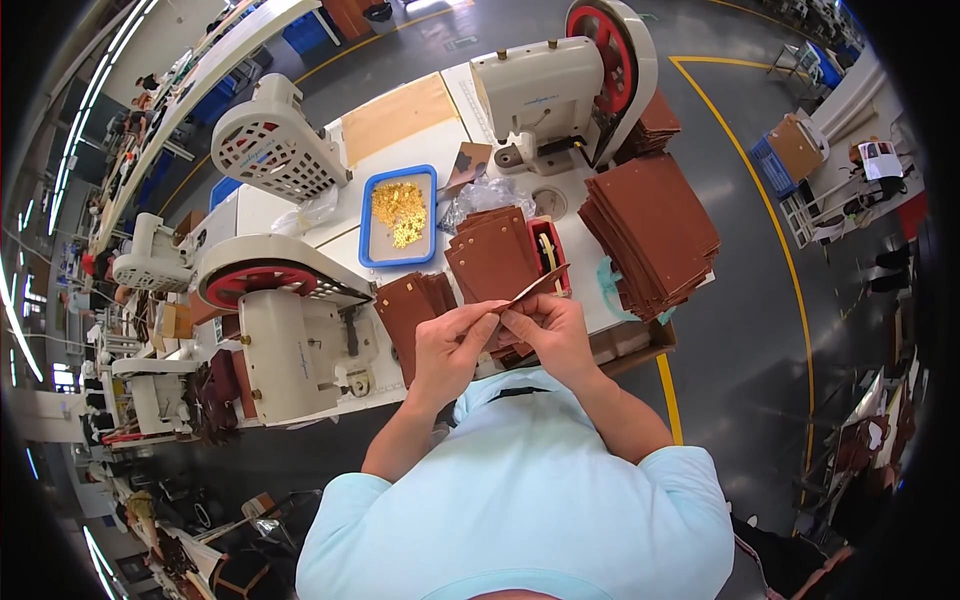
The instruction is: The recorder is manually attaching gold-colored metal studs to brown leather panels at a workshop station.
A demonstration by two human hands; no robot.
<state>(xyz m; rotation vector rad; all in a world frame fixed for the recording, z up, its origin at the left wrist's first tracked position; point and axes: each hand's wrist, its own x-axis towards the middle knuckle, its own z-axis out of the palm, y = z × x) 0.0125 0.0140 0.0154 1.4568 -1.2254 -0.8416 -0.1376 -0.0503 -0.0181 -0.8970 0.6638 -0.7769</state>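
Close in front of my body, my left hand (448, 342) and my right hand (553, 338) meet at one brown leather piece (541, 285). Both hands are closed, thumbs and fingers pinching its near edge, and the piece appears almost edge-on. What lies between the fingertips is too small to make out. Just beyond my hands is a stack of brown leather pieces (490, 250) with small gold studs near the corners. Beside my left hand lies another brown stack (405, 318) with gold fittings. A red holder (548, 246) stands against the middle stack, behind my right hand.
A blue-rimmed tray (364, 222) holds many small gold metal parts. Crumpled clear plastic (488, 200) lies beside it. A tall brown stack (650, 235) sits at the right table edge. Cream machines (540, 88) with red wheels stand at the back right and left (280, 350).
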